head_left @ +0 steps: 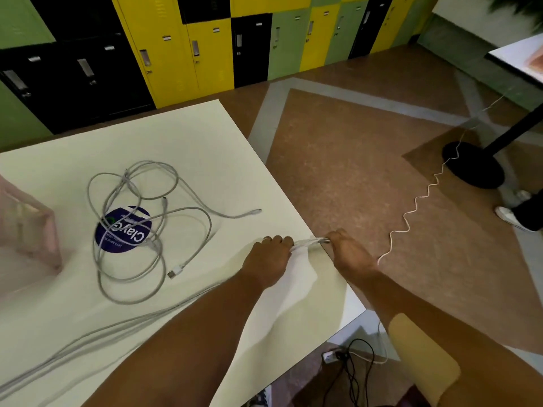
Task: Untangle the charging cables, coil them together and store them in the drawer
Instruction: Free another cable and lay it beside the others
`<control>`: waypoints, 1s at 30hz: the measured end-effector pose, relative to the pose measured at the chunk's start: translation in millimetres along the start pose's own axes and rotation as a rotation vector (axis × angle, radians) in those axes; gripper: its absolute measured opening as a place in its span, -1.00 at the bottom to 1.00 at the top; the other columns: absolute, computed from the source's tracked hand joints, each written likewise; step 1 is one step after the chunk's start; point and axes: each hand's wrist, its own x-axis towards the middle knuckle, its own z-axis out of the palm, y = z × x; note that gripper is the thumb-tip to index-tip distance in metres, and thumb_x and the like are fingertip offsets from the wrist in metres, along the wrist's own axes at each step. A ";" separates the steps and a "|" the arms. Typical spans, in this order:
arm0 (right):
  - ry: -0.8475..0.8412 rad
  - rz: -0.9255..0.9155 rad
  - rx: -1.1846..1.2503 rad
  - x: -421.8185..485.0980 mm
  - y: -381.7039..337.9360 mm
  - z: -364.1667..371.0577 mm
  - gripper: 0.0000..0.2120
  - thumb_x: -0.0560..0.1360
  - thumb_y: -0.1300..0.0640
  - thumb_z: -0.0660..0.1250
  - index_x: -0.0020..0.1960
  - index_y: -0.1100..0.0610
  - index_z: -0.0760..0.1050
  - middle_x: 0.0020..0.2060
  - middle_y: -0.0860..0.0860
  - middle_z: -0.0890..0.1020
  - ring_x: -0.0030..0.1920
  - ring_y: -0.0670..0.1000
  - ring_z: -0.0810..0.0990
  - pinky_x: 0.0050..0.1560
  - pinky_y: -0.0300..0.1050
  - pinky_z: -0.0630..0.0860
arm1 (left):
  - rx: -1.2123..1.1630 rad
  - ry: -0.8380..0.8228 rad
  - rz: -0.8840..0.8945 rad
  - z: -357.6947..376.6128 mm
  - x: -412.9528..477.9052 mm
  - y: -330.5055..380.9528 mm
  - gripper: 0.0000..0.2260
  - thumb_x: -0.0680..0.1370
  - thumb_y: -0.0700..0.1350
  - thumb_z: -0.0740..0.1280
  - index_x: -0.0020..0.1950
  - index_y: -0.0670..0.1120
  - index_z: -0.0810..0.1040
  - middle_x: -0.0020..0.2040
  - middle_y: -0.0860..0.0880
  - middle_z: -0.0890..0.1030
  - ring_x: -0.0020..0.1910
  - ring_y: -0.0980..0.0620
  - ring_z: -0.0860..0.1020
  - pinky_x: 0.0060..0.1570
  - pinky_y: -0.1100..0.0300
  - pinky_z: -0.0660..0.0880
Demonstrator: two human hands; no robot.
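Left hand [269, 255] and right hand [349, 251] each gripped the bundled cable strands [308, 243] stretched side to side between them at the bench [205, 136] edge, while the tangle of charging cables [132, 224] lay further left, nearer my left hand.

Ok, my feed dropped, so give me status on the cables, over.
Left grip and right grip both hold a taut cable bundle at the table edge. Loose tangle of cables lies on the table, uncoiled. No obstruction seen.
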 end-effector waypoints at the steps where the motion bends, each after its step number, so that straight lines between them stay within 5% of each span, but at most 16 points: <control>1: -0.019 0.011 -0.003 0.1 0.4 -0.9 -0.75 0.57 0.26 0.10 0.13 0.11 0.49 0.05 0.11 0.52 0.03 0.21 0.55 0.01 0.03 0.46 | -0.049 -0.006 -0.005 -0.5 -2.2 -2.4 -0.77 0.70 -0.02 0.04 0.22 -0.08 0.40 0.09 -0.09 0.55 0.06 -0.14 0.53 -0.03 0.01 0.44; 7: -0.080 0.029 -0.107 7.3 -9.7 1.3 -0.78 0.55 0.25 0.07 -0.03 -0.01 0.41 0.00 0.04 0.51 0.04 0.17 0.54 0.08 0.04 0.34 | -0.251 -0.009 -0.066 -5.9 -22.7 -18.2 -0.72 0.70 0.08 0.01 0.07 -0.08 0.37 -0.08 -0.12 0.59 -0.14 -0.18 0.57 -0.16 0.00 0.48; 14: -0.084 0.059 -0.152 14.7 -2.7 6.9 -0.72 0.54 0.25 0.10 0.10 0.05 0.53 0.03 0.07 0.54 0.12 0.17 0.51 0.13 0.06 0.37 | -0.412 -0.016 -0.141 -4.7 -45.9 -34.0 -0.72 0.68 0.04 0.11 0.05 -0.03 0.57 -0.09 0.01 0.65 -0.10 -0.05 0.59 -0.13 0.15 0.47; 17: -0.067 0.057 -0.154 15.5 -1.2 8.0 -0.72 0.58 0.20 0.10 0.13 0.05 0.54 0.04 0.08 0.55 0.11 0.18 0.51 0.08 0.02 0.38 | -0.567 -0.039 -0.191 -6.5 -55.7 -45.3 -0.77 0.67 -0.01 0.20 -0.04 0.00 0.63 -0.28 0.04 0.58 -0.19 -0.03 0.57 -0.28 0.31 0.35; 22: -0.056 0.078 -0.190 16.7 1.6 2.8 -0.71 0.63 0.03 0.10 0.15 0.01 0.58 0.03 0.08 0.57 0.13 0.20 0.48 0.14 0.04 0.42 | -0.776 -0.078 -0.279 -5.9 -74.0 -67.0 -0.78 0.64 -0.12 0.27 0.20 -0.02 0.66 -0.19 0.17 0.63 -0.15 0.21 0.59 -0.12 0.43 0.42; 30: -0.142 0.204 -0.432 21.6 -22.4 4.3 -0.68 0.59 0.15 0.15 0.28 0.02 0.52 0.21 0.08 0.48 0.25 0.20 0.40 0.26 0.13 0.37 | -0.730 0.021 -0.396 -1.7 -80.6 -66.5 -0.81 0.60 -0.08 0.34 0.17 -0.01 0.67 0.10 0.10 0.66 0.10 0.11 0.59 0.17 0.23 0.48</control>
